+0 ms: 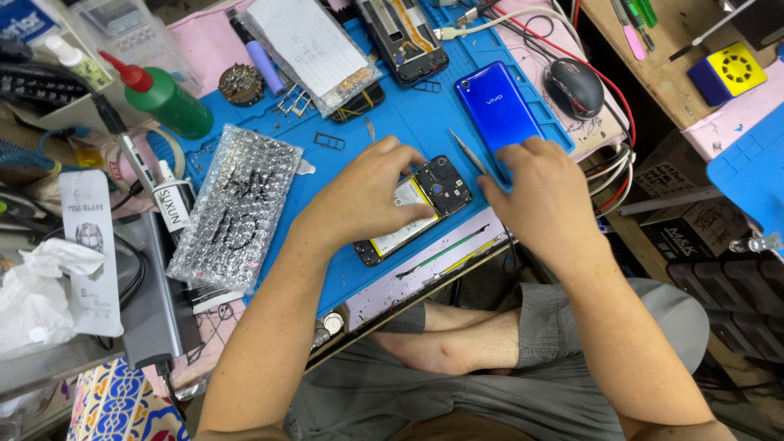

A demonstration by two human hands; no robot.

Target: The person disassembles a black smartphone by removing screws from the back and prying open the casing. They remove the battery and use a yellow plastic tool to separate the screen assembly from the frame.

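Far left: white plastic bag (pixel 33 298) and a white paper sleeve (pixel 88 245) lying on clutter. Green squeeze bottle with red nozzle (pixel 167 100) stands at the top left edge of the blue work mat (pixel 408 122). Bubble-wrap pouch (pixel 235 208) with black marker scrawl lies flat on the mat's left part, a small glue tube (pixel 173 202) just beside it. Left hand (pixel 367 192) is curled, fingers pressing down on the opened phone (pixel 415 211), which lies back-off, battery and black board exposed, near the mat's front edge at centre; the hand covers its upper left part, pinning rather than lifting. A thin metal tool (pixel 467 149) lies just above the phone. Right hand (pixel 543 192) sits just right of the opened phone, fingertips bent onto the lower end of the blue back cover (pixel 498 102), which lies flat on the mat; whether it grips or only touches, cannot tell. Black mouse (pixel 574 86) further right on pink cloth. Yellow boxy device (pixel 728 72) at far right on the wooden bench.
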